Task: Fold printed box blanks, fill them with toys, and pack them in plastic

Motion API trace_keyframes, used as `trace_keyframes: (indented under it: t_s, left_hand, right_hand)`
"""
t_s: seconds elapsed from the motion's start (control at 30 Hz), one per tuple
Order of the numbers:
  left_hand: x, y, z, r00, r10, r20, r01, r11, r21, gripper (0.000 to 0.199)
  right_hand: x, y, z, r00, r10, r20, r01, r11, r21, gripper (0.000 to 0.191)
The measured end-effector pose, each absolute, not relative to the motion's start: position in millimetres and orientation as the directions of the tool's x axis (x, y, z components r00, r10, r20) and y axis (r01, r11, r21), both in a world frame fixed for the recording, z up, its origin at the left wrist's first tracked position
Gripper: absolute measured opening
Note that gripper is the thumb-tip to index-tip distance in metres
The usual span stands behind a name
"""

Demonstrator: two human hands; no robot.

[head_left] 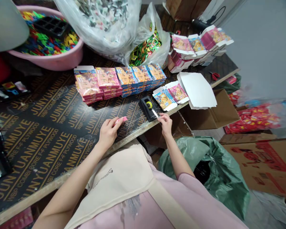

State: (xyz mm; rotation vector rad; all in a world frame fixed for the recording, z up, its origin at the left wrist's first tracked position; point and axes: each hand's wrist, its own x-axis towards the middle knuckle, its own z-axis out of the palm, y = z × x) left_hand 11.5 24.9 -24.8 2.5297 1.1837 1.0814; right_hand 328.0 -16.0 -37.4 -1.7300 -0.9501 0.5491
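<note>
My left hand rests at the table's front edge, fingers closed on a small pink piece that is mostly hidden by the fingers. My right hand pinches the end of a strip of clear tape. That strip runs from a black tape dispenser with a yellow-green core, standing just left of the fingers. Behind the dispenser, pink picture boxes and blue picture boxes stand in several stacks. Two flat picture boxes, one blue and one pink, lie to its right.
White sheets overhang the table edge at right, near red scissors. Unfilled cartons are piled behind. A pink basin and clear plastic bags of small pieces line the back. A green sack stands below my right arm.
</note>
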Motion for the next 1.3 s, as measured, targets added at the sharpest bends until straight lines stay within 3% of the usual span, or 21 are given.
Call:
trace_keyframes:
  t_s: [0.17,0.37,0.43,0.5,0.6,0.77,0.87,0.93,1.0,1.1,1.2,1.3]
  left_hand:
    - [12.5,28.3,-24.9,0.354,0.745,0.565,0.654,-0.629,0.419,0.044]
    - [15.1,25.8,-26.8,0.35,0.738,0.577,0.647,-0.636,0.421,0.036]
    - [15.1,24.2,-26.1,0.357,0.751,0.556,0.637,-0.631,0.443,0.033]
    - [14.6,23.9,-25.4,0.365,0.748,0.555,0.617,-0.641,0.458,0.03]
    - [13.4,25.5,-24.9,0.375,0.703,0.604,0.553,-0.693,0.463,0.028]
    - [9.9,26.7,-23.0,0.383,0.624,0.682,0.477,-0.765,0.432,0.031]
    - [7.4,25.2,-20.3,0.436,0.671,0.6,0.522,-0.731,0.439,0.027]
    - [7.8,25.6,-18.4,0.449,0.73,0.516,0.571,-0.678,0.463,0.025]
    - [10.8,27.9,-17.1,0.417,0.777,0.472,0.62,-0.623,0.477,0.02]
    - [17.6,31.5,-14.3,0.351,0.804,0.48,0.668,-0.574,0.474,0.022]
    - [17.1,28.3,-4.7,0.354,0.802,0.481,0.668,-0.577,0.47,0.021]
    - [-3.9,26.5,11.2,0.389,0.753,0.531,0.642,-0.635,0.43,0.025]
  right_hand:
    - [327.6,-20.9,-54.4,0.611,0.791,-0.022,0.246,-0.217,-0.945,0.02]
    - [300.9,-26.8,-36.1,0.736,0.676,0.013,0.109,-0.099,-0.989,0.025]
    - [272.0,-29.1,-20.7,0.59,0.799,-0.115,-0.037,-0.116,-0.993,0.028]
    - [239.0,-28.1,-3.9,0.254,0.927,-0.276,-0.208,-0.226,-0.952,0.031]
    - [197.9,-19.1,14.9,-0.18,0.915,-0.361,-0.371,-0.403,-0.836,0.03]
    - [178.9,1.8,15.4,-0.342,0.859,-0.381,-0.499,-0.51,-0.701,0.022]
    - [180.7,7.4,8.7,-0.362,0.845,-0.394,-0.504,-0.533,-0.68,0.018]
    - [179.0,6.4,5.2,-0.35,0.848,-0.397,-0.457,-0.525,-0.718,0.021]
    - [176.7,2.6,3.3,-0.269,0.888,-0.373,-0.319,-0.448,-0.835,0.028]
    - [186.1,0.8,3.7,-0.035,0.982,-0.187,0.139,-0.18,-0.974,0.041]
    - [230.4,21.0,6.7,0.17,0.979,0.112,0.541,0.002,-0.841,0.044]
    - [316.9,60.6,12.8,0.403,0.857,0.322,0.709,-0.07,-0.702,0.025]
